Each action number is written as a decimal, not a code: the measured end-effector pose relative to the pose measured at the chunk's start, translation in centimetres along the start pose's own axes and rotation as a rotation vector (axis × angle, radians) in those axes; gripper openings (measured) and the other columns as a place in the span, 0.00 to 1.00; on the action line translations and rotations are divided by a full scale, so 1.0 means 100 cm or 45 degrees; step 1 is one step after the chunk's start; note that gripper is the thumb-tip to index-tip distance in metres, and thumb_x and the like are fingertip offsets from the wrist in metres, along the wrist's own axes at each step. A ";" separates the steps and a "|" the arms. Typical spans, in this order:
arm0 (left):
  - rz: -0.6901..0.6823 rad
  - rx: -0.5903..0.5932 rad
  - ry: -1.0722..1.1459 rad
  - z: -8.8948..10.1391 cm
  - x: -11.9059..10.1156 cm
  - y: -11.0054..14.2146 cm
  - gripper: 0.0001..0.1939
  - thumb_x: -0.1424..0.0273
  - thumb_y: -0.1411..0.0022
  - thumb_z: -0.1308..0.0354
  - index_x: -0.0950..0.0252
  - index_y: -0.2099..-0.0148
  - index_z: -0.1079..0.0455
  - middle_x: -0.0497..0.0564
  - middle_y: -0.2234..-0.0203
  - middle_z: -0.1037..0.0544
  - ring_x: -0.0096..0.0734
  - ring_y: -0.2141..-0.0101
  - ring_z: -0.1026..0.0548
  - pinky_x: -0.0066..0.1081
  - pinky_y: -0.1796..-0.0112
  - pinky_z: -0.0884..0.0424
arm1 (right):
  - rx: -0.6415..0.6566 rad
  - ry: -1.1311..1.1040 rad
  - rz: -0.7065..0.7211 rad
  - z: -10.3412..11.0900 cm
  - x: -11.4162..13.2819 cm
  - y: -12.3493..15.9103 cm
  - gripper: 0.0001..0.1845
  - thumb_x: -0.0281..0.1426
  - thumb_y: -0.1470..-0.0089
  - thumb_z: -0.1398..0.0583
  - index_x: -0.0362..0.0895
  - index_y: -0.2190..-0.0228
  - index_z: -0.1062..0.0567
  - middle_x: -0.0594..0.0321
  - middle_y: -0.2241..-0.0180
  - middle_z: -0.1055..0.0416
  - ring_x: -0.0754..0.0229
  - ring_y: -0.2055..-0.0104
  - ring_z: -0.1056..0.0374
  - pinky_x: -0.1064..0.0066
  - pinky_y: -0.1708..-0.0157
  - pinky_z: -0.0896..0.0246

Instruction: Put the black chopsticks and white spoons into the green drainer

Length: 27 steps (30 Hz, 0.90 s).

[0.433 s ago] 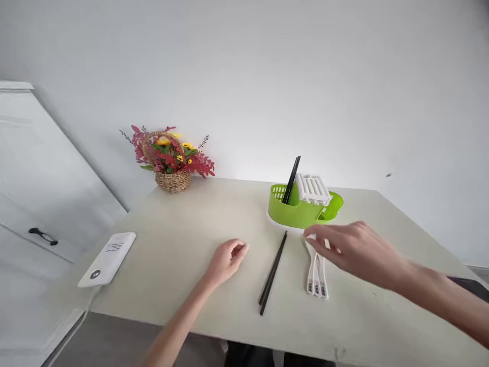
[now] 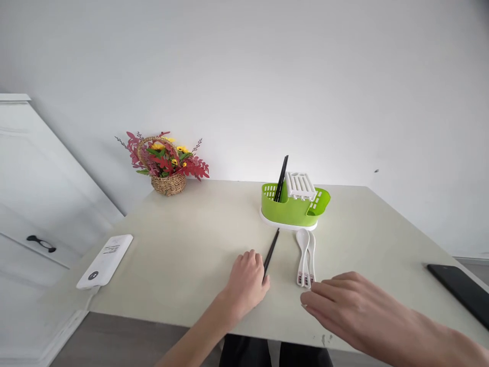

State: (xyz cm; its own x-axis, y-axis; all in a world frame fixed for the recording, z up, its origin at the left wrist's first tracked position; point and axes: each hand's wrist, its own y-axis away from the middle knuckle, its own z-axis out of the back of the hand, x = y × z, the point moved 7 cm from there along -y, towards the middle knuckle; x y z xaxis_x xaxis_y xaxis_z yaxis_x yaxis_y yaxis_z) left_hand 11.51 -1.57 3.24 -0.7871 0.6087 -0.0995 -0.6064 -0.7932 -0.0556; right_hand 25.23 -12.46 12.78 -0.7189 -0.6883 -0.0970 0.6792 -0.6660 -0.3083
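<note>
My left hand [image 2: 248, 281] is closed around a pair of black chopsticks [image 2: 272, 251] lying on the table, covering their near ends. White spoons [image 2: 303, 257] with dark prints on their handles lie side by side to the right of the chopsticks. Just beyond the handle ends my right hand [image 2: 344, 306] hovers, its fingers curled together and nothing visible in them. Behind the spoons stands a green cutlery holder [image 2: 290, 211] with a white slotted top and a white base. More black chopsticks [image 2: 281, 178] lean upright in its left compartment.
A wicker basket of artificial flowers [image 2: 168, 184] stands at the back left against the wall. On the left edge lies a white power bank [image 2: 105, 261] with a cable. A black phone [image 2: 460, 291] rests at the right edge of the table [image 2: 198, 229].
My left hand has moved right and closed on the chopsticks. My right hand has drawn back from the spoon bowls toward the handle ends. The view has shifted slightly.
</note>
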 end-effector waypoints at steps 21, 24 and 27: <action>0.178 -0.082 1.183 0.026 0.029 0.028 0.11 0.62 0.31 0.39 0.61 0.56 0.19 0.50 0.64 0.14 0.34 0.66 0.17 0.26 0.66 0.26 | 0.212 -0.745 -0.916 -0.023 -0.076 -0.003 0.15 0.45 0.31 0.47 0.53 0.51 0.27 0.67 0.63 0.21 0.61 0.70 0.27 0.67 0.67 0.35; 0.163 -0.108 1.377 0.015 0.023 0.034 0.12 0.60 0.32 0.37 0.62 0.59 0.18 0.51 0.65 0.14 0.35 0.66 0.17 0.26 0.67 0.26 | 0.105 -0.974 -0.925 -0.008 -0.076 -0.020 0.20 0.52 0.34 0.44 0.52 0.52 0.26 0.65 0.60 0.22 0.63 0.70 0.29 0.68 0.68 0.33; 0.150 -0.173 1.450 0.008 0.020 0.037 0.12 0.60 0.33 0.35 0.62 0.61 0.17 0.51 0.66 0.14 0.35 0.66 0.18 0.27 0.64 0.25 | -0.001 -1.082 -0.857 0.009 -0.068 -0.036 0.22 0.54 0.35 0.44 0.51 0.57 0.23 0.66 0.67 0.23 0.64 0.73 0.34 0.69 0.71 0.35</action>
State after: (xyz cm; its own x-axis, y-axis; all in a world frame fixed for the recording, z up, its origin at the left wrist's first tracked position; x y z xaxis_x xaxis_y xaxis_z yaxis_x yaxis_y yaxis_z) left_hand 7.54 -3.28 3.65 -0.2377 0.2176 -0.9466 -0.4643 -0.8815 -0.0860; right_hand 27.81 -5.65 15.42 -0.6064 -0.1559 0.7797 0.1834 -0.9816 -0.0536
